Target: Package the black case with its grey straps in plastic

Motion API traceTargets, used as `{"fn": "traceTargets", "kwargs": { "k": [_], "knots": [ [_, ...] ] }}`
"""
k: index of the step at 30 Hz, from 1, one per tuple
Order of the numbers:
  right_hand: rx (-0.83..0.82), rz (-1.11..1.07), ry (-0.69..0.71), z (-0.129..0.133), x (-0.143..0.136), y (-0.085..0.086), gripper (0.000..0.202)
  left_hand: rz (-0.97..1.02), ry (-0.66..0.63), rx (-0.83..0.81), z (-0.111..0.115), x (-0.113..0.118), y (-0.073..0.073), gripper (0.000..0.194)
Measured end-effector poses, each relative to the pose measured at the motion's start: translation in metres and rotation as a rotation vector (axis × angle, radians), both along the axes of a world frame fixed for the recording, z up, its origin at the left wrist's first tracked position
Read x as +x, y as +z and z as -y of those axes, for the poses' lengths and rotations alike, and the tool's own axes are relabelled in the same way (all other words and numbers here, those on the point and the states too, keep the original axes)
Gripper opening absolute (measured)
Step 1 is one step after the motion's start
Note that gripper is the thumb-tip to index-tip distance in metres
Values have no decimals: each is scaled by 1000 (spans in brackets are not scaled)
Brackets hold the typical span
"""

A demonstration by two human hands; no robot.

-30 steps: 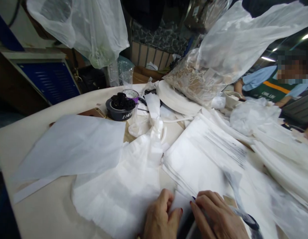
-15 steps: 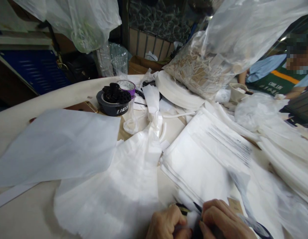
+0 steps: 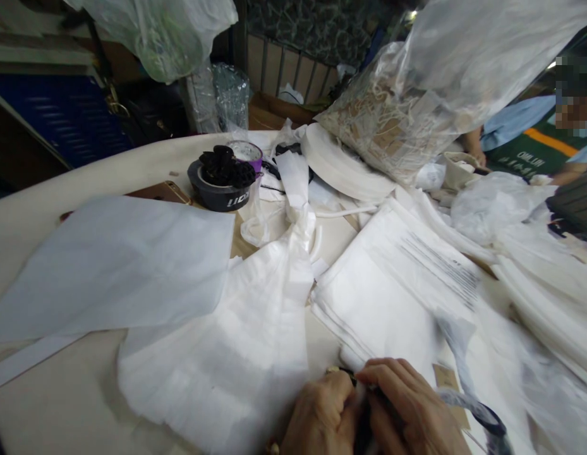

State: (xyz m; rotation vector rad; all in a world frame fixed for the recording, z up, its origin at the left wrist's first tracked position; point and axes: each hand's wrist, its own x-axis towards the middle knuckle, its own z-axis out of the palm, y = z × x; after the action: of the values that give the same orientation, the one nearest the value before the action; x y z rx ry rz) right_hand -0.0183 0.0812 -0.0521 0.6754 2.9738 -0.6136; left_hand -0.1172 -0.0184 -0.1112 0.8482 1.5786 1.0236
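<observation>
Both hands meet at the bottom edge, right of centre. My left hand [image 3: 321,411] is closed on a dark item with a gold-toned zipper-like edge [image 3: 346,373]. Close against it, my right hand [image 3: 407,404] has its fingers bent over the same dark item, most of which the hands hide. Fanned white sheets [image 3: 217,360] lie left of my hands. Beyond them is a stack of white printed bags [image 3: 383,278]. A dark looped strap [image 3: 487,417] rests to the right of my right hand.
A black tape roll [image 3: 222,189] holding black pieces stands behind, near a white roll [image 3: 340,167]. A pale sheet [image 3: 127,265] partly covers a phone [image 3: 165,191]. Clear bags [image 3: 487,208] lie at right. Another person's green vest [image 3: 525,148] shows beyond the table.
My hands have drawn closer together, with the right fingers now further over the dark item. The camera view has shifted slightly.
</observation>
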Motion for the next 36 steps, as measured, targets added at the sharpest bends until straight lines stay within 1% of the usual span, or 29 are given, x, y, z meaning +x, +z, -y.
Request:
{"fn": "traceTargets", "kwargs": {
  "k": [2, 4, 7, 9, 12, 14, 16, 17, 19, 21, 23, 25, 27, 29, 30, 34, 36],
  "knots": [
    [-24, 2, -29, 4, -4, 5, 14, -26, 38, 3, 1, 0, 8, 17],
    [-30, -12, -66, 6, -8, 9, 13, -53, 65, 52, 2, -2, 14, 17],
    [-33, 4, -105, 6, -9, 7, 21, -86, 45, 111, 3, -9, 18, 16],
    [-48, 36, -119, 5, -8, 4, 26, -77, 19, 128, 10, -16, 20, 16],
    [-67, 71, -131, 3, -6, -1, 27, -42, 62, 201, 35, -24, 25, 29],
    [-63, 67, -137, 2, -7, -2, 28, -27, 96, 185, 58, -23, 26, 37],
    [-60, 73, -135, 2, -8, -3, 29, -3, 73, 115, 80, -17, 25, 43],
    [-58, 78, -135, 3, -9, -3, 29, 8, 44, 106, 88, -12, 24, 46],
    [-52, 91, -136, 4, -11, -3, 27, 2, 9, 159, 97, -3, 22, 49],
    [-28, 95, -146, 5, -12, -3, 26, -24, -7, 203, 99, 3, 21, 50],
    [13, 97, -154, 7, -14, -3, 25, -40, -33, 213, 96, 4, 20, 51],
    [41, 113, -161, 9, -16, -3, 24, -38, -74, 237, 92, 1, 15, 52],
    [42, 138, -167, 10, -18, -1, 23, -13, -145, 265, 88, -3, 8, 54],
    [40, 151, -173, 11, -21, 1, 22, 17, -211, 238, 85, -8, 3, 55],
    [45, 153, -178, 12, -23, 2, 21, 28, -224, 212, 83, -10, 2, 56],
    [85, 162, -193, 14, -27, 9, 22, 20, -212, 151, 80, -15, 9, 60],
    [110, 180, -186, 16, -28, 12, 23, -37, -185, 156, 77, -20, 14, 54]
  ]
}}
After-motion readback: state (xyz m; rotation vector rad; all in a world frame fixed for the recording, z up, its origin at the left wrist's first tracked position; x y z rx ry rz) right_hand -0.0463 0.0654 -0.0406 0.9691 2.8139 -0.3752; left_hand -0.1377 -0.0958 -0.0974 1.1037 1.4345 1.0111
